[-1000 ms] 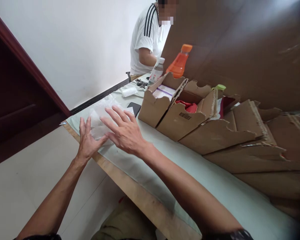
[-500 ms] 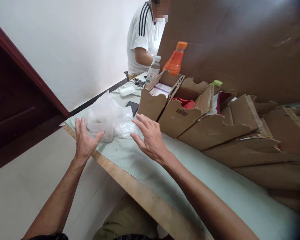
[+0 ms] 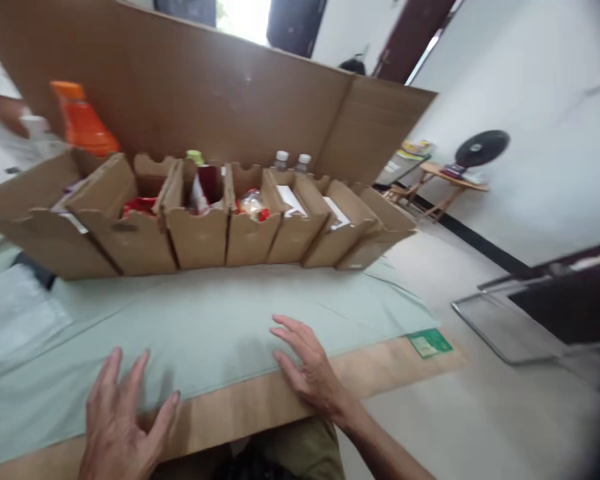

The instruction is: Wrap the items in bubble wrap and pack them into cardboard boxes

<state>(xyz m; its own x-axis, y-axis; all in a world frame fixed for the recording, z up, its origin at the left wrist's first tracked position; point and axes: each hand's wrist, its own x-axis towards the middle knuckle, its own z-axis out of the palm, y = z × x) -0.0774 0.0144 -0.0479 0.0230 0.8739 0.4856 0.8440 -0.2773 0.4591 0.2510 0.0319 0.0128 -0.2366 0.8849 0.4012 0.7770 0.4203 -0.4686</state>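
My left hand hovers at the table's near edge, its fingers spread and holding nothing. To the right, my right hand is also open over the edge, with nothing in it. Both are nearest to the pale green cloth that covers the wooden table. Beyond them stands a row of several cardboard bins. Red packaging shows in one bin, a clear and red packet in another, and white boxes farther right. Bubble wrap lies at the left.
Behind the bins rises a tall cardboard panel. An orange bottle and a blurred clear bottle stand back left, near a person's arm. A green packet lies at the right corner. A metal-framed chair stands right.
The view has swung right, so the bubble wrap now sits at the far left. Both hands have moved away from the wrap to the front edge, still open.
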